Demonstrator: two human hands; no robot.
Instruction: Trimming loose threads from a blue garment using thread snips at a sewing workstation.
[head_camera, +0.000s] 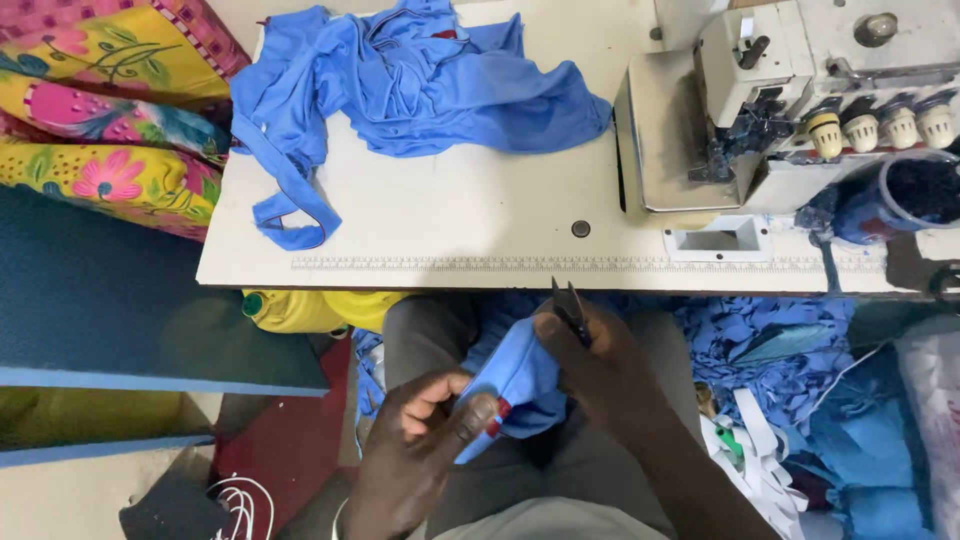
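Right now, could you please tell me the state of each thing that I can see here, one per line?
Left hand: pinching the small blue fabric piece.
Right hand: gripping the thread snips.
Small blue fabric piece: folded, held over the lap.
Thread snips: blades pointing up, look shut.
Blue garment pile: crumpled, lying on the table.
Sewing machine: no fabric under it.
Table: front part bare.

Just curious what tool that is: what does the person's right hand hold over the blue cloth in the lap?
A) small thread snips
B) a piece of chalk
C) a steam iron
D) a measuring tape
A: the right hand grips small thread snips, blades pointing up above the blue cloth.
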